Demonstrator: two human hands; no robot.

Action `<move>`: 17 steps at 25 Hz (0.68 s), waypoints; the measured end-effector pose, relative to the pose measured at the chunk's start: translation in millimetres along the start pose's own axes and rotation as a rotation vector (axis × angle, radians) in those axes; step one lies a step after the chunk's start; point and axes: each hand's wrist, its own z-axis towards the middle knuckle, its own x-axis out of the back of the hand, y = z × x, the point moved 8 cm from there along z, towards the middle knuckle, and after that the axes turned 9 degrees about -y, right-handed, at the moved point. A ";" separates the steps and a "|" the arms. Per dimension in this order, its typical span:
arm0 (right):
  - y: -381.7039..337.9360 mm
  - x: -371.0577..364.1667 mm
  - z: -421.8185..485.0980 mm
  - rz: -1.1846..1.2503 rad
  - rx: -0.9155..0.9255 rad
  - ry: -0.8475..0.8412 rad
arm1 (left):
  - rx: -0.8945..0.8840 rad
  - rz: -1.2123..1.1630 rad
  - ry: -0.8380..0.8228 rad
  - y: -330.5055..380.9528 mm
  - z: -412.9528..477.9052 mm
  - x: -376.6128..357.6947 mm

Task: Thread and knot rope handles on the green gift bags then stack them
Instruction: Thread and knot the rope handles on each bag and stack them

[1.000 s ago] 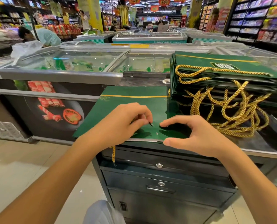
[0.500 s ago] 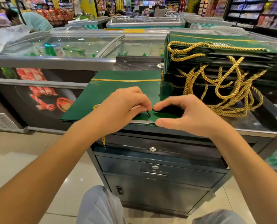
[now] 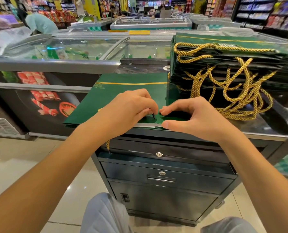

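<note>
Your left hand (image 3: 128,111) pinches the rope tip (image 3: 154,116) over the bag (image 3: 123,91); right hand (image 3: 195,118) pinches its near edge; stack (image 3: 224,64) crowds right

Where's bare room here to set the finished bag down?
Free: counter strip right of the right hand, beside the stack's ropes, and the flat bag's far half. Crowded: the stack, and the near edge where the left hand pinches the rope tip.

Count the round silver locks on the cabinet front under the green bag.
2. One lock sits high on the cabinet front; the other lies below it, just above the bar handle. The arms cover the front's edges, so more may be hidden.
</note>
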 end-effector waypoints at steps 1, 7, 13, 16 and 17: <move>-0.3 -0.1 -0.3 0.002 0.006 0.001 | -0.007 0.011 -0.006 1.0 1.1 -0.3; 0.4 0.4 -0.9 0.002 0.021 0.013 | -0.012 0.045 -0.042 4.6 5.3 -2.0; -1.8 -0.2 -3.3 -0.002 0.063 0.041 | -0.011 0.036 -0.066 5.4 4.0 -6.9; -1.2 0.5 -3.3 0.014 0.060 0.055 | 0.018 -0.098 -0.053 2.1 0.0 -1.6; -1.1 1.0 -3.5 0.012 0.058 0.070 | 0.039 -0.145 -0.042 1.0 -3.0 0.6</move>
